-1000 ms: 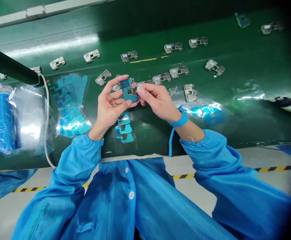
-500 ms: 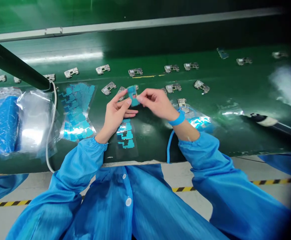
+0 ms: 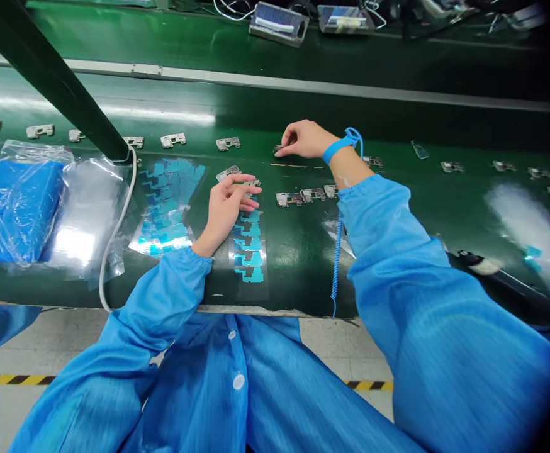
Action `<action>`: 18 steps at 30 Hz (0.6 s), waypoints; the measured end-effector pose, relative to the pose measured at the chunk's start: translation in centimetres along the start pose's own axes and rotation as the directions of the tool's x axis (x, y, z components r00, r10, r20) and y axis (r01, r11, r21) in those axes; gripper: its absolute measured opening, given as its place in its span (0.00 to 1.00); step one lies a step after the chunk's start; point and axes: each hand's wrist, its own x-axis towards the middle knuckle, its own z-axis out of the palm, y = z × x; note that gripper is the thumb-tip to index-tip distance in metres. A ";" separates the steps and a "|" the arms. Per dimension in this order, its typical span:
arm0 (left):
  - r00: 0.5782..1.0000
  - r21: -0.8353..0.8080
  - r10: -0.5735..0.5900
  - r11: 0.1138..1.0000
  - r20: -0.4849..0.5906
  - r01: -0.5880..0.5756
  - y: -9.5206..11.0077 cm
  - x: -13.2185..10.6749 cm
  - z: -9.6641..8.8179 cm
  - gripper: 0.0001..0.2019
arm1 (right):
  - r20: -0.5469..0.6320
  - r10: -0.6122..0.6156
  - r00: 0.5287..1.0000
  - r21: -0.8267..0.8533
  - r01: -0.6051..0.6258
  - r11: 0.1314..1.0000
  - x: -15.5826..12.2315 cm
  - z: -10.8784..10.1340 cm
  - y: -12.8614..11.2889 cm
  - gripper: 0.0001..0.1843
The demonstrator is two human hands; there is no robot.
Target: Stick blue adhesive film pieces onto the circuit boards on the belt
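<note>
My right hand (image 3: 303,139) reaches far across the green conveyor belt (image 3: 398,207), fingers pinched on a small metal circuit board (image 3: 278,150) that rests on or just above the belt. My left hand (image 3: 228,204) hovers palm-up with loosely curled fingers and holds nothing. It is just above a clear strip of blue stickers (image 3: 249,248). A blue wrist strap (image 3: 338,146) with a coiled cord (image 3: 335,251) is on my right wrist.
Several small metal boards (image 3: 303,197) lie in rows on the belt. A sheet of blue stickers (image 3: 168,198) and plastic bags with blue stock (image 3: 17,211) lie at the left. A dark slanted post (image 3: 58,88) with a white cable (image 3: 114,233) stands at the left.
My right hand carried the board away from my left hand and out to the far row of the belt. The left hand let go and sank toward the sticker strip. The view tilted up.
</note>
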 end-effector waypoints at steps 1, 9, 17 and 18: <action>1.000 0.006 0.005 1.000 -0.002 -0.005 0.0 0.2 -0.2 0.10 | -0.039 0.018 0.999 0.105 -0.014 0.994 -0.4 -0.2 -0.6 0.19; 0.981 0.099 0.133 0.984 0.142 -0.147 -1.7 0.3 0.4 0.31 | -0.188 0.138 0.972 0.887 0.108 0.449 -11.3 4.5 -9.1 0.25; 0.912 -0.137 0.375 0.925 0.167 -0.355 -1.6 -1.9 2.3 0.23 | -0.231 0.132 0.964 0.844 0.131 0.520 -18.7 9.2 -12.3 0.30; 0.932 -0.162 0.339 0.935 0.131 -0.317 -1.6 -1.8 2.2 0.22 | -0.285 0.116 0.951 0.760 0.151 0.632 -20.0 9.0 -12.2 0.30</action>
